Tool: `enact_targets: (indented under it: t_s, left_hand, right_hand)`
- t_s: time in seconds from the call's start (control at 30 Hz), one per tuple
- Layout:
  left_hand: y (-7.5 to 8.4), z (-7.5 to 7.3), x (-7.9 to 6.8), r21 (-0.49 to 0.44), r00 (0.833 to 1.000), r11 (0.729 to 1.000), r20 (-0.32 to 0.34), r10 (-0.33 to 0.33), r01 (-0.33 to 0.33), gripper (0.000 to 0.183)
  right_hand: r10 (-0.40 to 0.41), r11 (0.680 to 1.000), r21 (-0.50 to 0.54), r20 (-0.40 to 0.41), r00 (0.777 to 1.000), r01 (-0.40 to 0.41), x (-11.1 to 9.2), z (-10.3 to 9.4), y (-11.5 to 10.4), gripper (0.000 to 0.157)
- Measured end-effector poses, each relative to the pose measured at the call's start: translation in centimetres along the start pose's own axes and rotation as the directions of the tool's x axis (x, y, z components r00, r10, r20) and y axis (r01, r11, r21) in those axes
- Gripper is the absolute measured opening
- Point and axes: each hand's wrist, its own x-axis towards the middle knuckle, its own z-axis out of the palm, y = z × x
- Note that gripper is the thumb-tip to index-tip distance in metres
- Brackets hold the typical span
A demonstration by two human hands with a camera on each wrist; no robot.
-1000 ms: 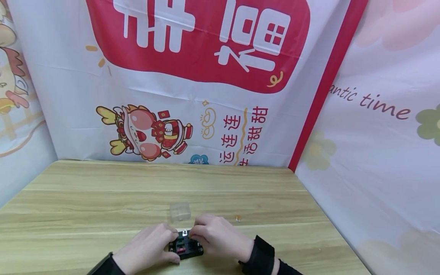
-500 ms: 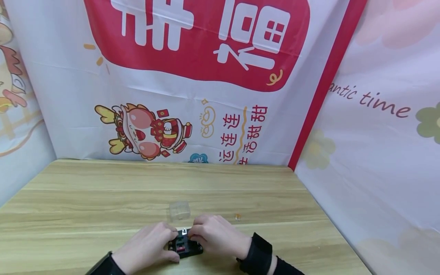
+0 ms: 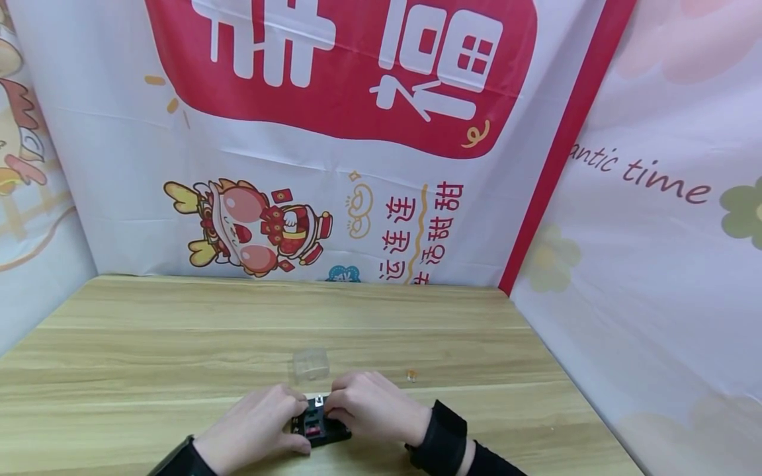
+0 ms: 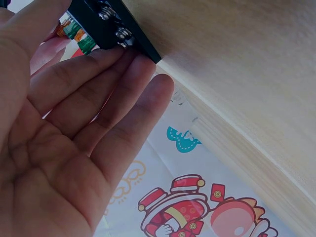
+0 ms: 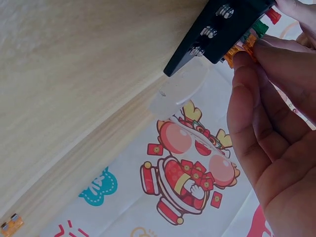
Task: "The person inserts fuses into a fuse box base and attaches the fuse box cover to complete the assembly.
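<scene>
A black fuse block (image 3: 326, 435) lies on the table between both hands. My left hand (image 3: 256, 423) holds its left side, thumb at the near edge and fingers along the far side. My right hand (image 3: 378, 406) bends over its right part, thumb and index finger pinching an orange blade fuse (image 5: 241, 51) at the block. Green fuses (image 5: 260, 28) and a red fuse (image 5: 273, 16) stand in the row beyond it in the right wrist view. Metal screw terminals (image 5: 209, 32) line the block's side. The fingers hide part of the row in the head view.
Behind the block a clear plastic cover (image 3: 311, 365) rests on the wooden table (image 3: 178, 344). A loose orange fuse (image 3: 411, 375) lies to the right, beyond the right hand. Printed cloth (image 3: 286, 155) hangs along the table's back edge.
My right hand and wrist have edged slightly left over the block, covering the orange fuse more in the head view. The left hand keeps its hold and the block stays in place.
</scene>
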Motion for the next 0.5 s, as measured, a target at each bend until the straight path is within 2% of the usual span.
enact_targets:
  t_s: [0.5]
  left_hand:
    - [0.20, 0.09, 0.02, 0.024, 1.000, 1.000, -0.010, 0.010, -0.010, 0.028]
  right_hand:
    - [-0.026, 0.999, -0.031, 0.008, 1.000, 0.026, -0.12, 0.14, 0.03, 0.005]
